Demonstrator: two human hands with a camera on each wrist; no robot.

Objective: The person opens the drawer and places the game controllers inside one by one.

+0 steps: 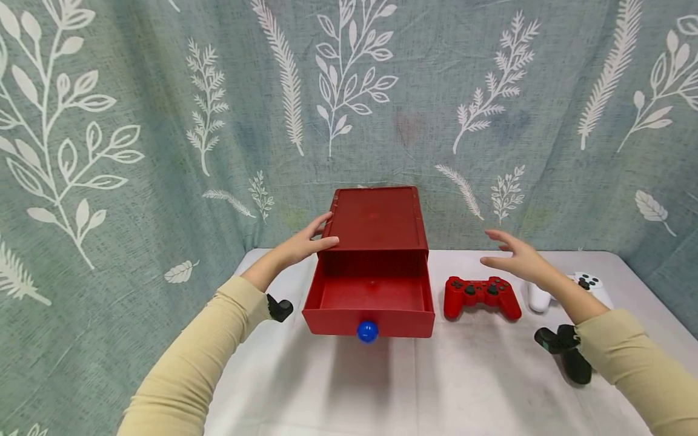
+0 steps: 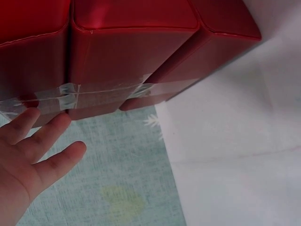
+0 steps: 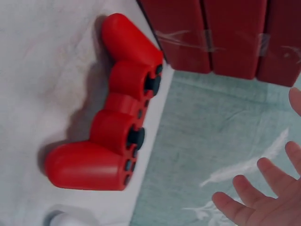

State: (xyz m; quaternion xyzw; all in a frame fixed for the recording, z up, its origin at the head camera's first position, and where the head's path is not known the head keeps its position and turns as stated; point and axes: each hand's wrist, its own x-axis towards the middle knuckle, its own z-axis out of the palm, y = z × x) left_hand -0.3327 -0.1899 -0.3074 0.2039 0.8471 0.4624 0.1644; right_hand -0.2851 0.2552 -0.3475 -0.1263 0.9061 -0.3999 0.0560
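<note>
A red drawer box (image 1: 373, 218) stands on the white table with its drawer (image 1: 332, 322) pulled out toward me. No item shows inside the drawer, and a blue round knob (image 1: 368, 332) sits on its front. My left hand (image 1: 308, 244) is at the box's upper left side, fingers spread; in the left wrist view its fingertips (image 2: 60, 120) are by the taped side, and contact is hard to tell. My right hand (image 1: 518, 260) hovers with loosely bent fingers, holding nothing. Below it lies a red game controller (image 1: 480, 293), right of the box.
A white game controller (image 1: 591, 284) lies farther right, partly hidden by my right forearm. A black rounded object (image 1: 575, 363) shows below the right wrist. Behind the table (image 1: 452, 387) hangs a green leaf-patterned curtain (image 1: 409, 109). Clear tape (image 2: 103, 92) runs across the box.
</note>
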